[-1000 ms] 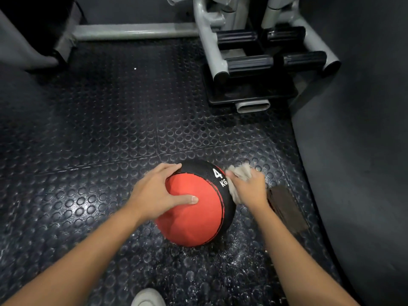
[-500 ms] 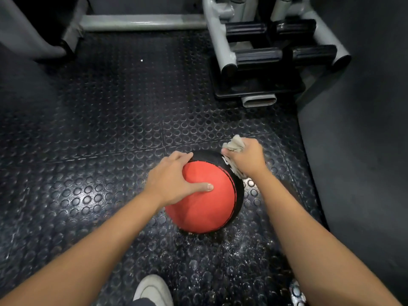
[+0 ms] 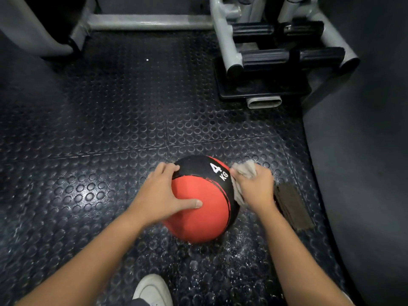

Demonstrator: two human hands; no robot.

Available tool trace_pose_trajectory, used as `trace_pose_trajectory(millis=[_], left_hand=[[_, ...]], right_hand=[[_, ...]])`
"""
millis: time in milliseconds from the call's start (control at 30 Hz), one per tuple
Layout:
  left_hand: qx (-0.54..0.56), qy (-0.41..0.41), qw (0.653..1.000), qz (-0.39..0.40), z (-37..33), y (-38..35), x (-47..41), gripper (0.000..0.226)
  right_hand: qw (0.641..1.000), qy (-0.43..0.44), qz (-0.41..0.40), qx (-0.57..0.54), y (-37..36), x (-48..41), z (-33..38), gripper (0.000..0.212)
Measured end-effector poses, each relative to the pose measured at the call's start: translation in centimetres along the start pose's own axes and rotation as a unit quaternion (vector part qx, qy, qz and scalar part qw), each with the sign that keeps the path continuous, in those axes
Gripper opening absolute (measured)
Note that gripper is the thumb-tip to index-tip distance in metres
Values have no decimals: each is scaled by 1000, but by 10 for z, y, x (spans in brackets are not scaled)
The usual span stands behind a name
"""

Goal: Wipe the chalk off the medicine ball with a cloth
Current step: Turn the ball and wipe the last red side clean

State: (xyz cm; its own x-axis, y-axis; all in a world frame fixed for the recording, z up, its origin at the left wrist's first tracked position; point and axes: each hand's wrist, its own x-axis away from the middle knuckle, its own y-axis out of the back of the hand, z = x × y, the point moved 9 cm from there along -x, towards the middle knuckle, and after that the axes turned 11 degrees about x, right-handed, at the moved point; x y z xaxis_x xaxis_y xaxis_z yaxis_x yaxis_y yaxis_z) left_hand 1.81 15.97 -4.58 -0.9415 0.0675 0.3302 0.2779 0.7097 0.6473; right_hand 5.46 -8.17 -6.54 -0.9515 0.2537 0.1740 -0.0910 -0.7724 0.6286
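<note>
Your medicine ball [image 3: 198,208] sits on the studded rubber floor [image 3: 110,129] just below the middle of the frame, red panel facing you, with a black band and a white "4 KG" across its upper right. Your left hand [image 3: 159,195] lies splayed on the ball's left side: the thumb runs straight across the red panel and the fingers [image 3: 164,170] drape over the black band, pressing rather than gripping. Their tips are hard to separate from the dark band.

Your right hand [image 3: 256,188] is against the ball's right edge, its fingers clenched around a bunched pale cloth [image 3: 245,170]. The cloth pokes out above the knuckles and trails down between the hand and the ball, touching the ball's side. The hand hides most of it, and the patch of ball beneath it cannot be seen.

White powder [image 3: 240,246] speckles the floor at the ball's lower right. A flat brown rectangular piece [image 3: 291,206] lies on the floor just right of your right wrist, and what it is cannot be made out. The toe of a white shoe [image 3: 152,290] is cut off by the bottom edge. A grey gym machine frame [image 3: 223,40] with black padded bars fills the upper right and runs out of the top of the frame, and dark blurred shapes close off the left and right edges
</note>
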Motion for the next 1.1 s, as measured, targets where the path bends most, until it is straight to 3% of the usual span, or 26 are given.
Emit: trace_pose_trajectory(millis=[133,300,433,567,667,733,800,900,1000,1100], left_hand=[[35,30,999,-13,14,11,-6,103],[47,28,998,-12,9,15,-18,105],[25,5,1000,5,-3,9,-23,107],[-15,-28,999,25,-12,-2,-23,111],[-11,-20,1000,20,-9,0,-24,112],[-11,-16,1000,15,-7,2,-23,112],[-11,-14,1000,14,-8,2,-23,111],[-2,-6,1000,7,-11,4,-22,110],[-5,-6,1000,11,-15,3,-25,111],[-4,-9,1000,13,-17,2,-26,112]], right_hand=[[993,76,55,66,-26,-30,46,43],[999,-33,15,9,-17,-32,-1,42],[997,-66,-49,-5,3,17,-44,51],[994,-79,-63,-43,3,21,-57,46],[998,-1,-57,-18,1,-1,-11,38],[993,108,-26,48,-9,-9,40,44],[986,154,-1,64,-17,-11,67,48],[994,102,-11,34,-9,-8,46,36],[999,9,-36,27,11,12,-13,43],[997,-73,16,35,12,31,-72,32]])
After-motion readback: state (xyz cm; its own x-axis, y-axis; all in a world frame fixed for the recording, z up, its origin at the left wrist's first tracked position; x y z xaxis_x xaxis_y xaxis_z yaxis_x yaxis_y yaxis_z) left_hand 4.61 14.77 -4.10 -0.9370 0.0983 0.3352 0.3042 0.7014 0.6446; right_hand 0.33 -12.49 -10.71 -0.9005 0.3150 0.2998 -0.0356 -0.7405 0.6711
